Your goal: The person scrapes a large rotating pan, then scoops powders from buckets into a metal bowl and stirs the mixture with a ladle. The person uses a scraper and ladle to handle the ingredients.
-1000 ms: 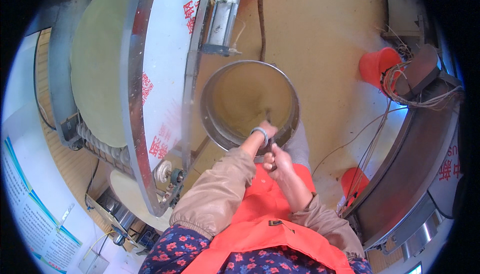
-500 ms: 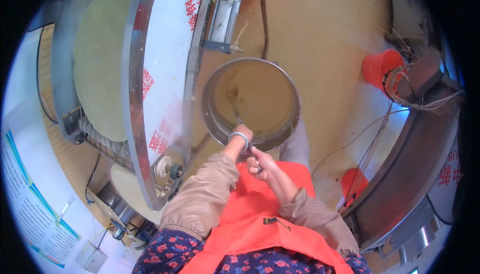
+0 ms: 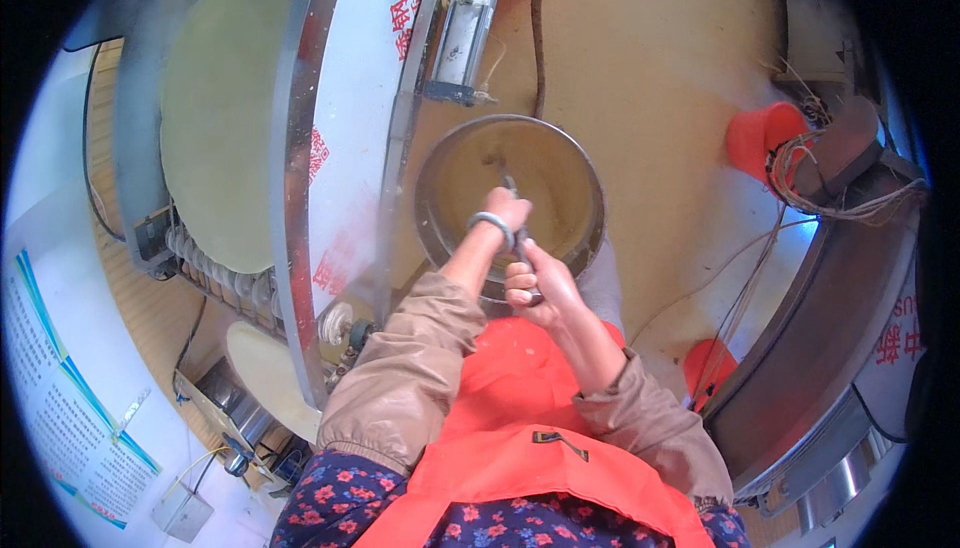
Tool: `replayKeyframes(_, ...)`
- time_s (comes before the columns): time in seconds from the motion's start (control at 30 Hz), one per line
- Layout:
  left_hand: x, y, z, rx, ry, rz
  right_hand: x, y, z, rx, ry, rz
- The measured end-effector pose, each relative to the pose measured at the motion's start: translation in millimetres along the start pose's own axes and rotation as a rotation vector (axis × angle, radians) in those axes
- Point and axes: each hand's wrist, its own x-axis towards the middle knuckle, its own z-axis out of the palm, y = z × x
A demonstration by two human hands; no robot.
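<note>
A large round metal pot (image 3: 424, 210) stands in front of me, with pale tan liquid (image 3: 560, 173) inside. My left hand (image 3: 511, 207), a bracelet on its wrist, is closed round the dark shaft of a long-handled stirring tool (image 3: 509, 184). Lower on the same shaft, over the pot's near rim, my right hand (image 3: 540, 286) is wrapped round the handle end. The tool's far end dips into the liquid, so its shape is hidden.
Left of the pot runs a machine with a metal frame (image 3: 298, 148) and a large pale green round sheet (image 3: 222, 108). A metal cylinder (image 3: 468, 23) and a hose (image 3: 538, 38) are beyond. At right are a red bucket (image 3: 752, 146), coiled cables (image 3: 800, 163) and a curved metal machine (image 3: 790, 348).
Both hands have pushed the stirring tool forward and slightly right, farther over the pot. The tool's dipped end has moved toward the far side of the liquid.
</note>
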Motion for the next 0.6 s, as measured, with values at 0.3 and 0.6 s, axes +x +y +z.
replayKeyframes(0.3, -67.6, -85.0, 56.2, 0.112, -0.078, -0.214, -15.8, 44.6, -65.9, -0.182, 0.184, 0.200)
replayKeyframes(0.6, -41.6, 5.6, 79.2, -0.675, -0.393, -0.203, -31.6, 7.5, -32.5, -0.202, 0.290, -0.208)
